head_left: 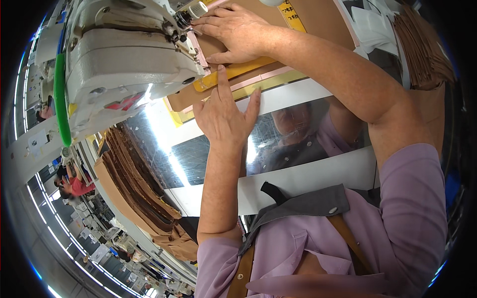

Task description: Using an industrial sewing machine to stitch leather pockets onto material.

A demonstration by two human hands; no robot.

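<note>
A white industrial sewing machine (134,64) fills the upper left, its needle end beside my hands. My right hand (236,32) lies flat with fingers spread on a brown sheet (263,10) with pink and yellow edging, close to the machine's needle end. My left hand (222,116) is lower, its index finger stretched out to a yellow strip (243,67) on the sheet and its thumb held apart. The other left fingers are partly curled, and nothing shows in that hand. The needle tip is hidden behind the machine head.
A shiny metal plate (198,144) with white borders lies in front of me. Stacked brown pieces (139,184) stand at the left, and more brown pieces (422,44) sit at the far right beside white sheets (372,25). A green bar (60,99) runs along the machine. Other people work in the distance.
</note>
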